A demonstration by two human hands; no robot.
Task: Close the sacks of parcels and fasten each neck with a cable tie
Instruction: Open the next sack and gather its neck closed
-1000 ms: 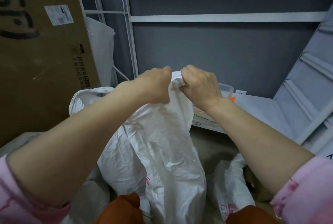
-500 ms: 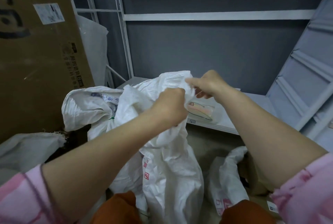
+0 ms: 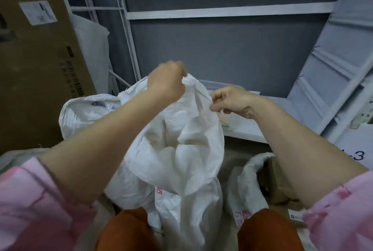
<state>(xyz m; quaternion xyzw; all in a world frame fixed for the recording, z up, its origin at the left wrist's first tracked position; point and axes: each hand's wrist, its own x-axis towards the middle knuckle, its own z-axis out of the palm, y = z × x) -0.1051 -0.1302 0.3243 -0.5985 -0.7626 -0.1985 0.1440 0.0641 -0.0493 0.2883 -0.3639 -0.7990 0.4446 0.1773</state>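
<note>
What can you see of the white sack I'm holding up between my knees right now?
The white sack looks like woven plastic, creased and limp, with red print low on its front. It stands upright between the orange-clad knees. Its mouth is not gathered into a neck, and no cable tie shows on it. The left hand grips the top edge in a fist; the right hand pinches the rim lower on the other side. Another white sack lies behind it.

The sack is white with red print low on its front. A second white sack bears red and grey print. The sleeves are pink, the trousers rust orange. The cardboard box is brown with a white label; the wall is dark grey, the shelf frame white.
</note>
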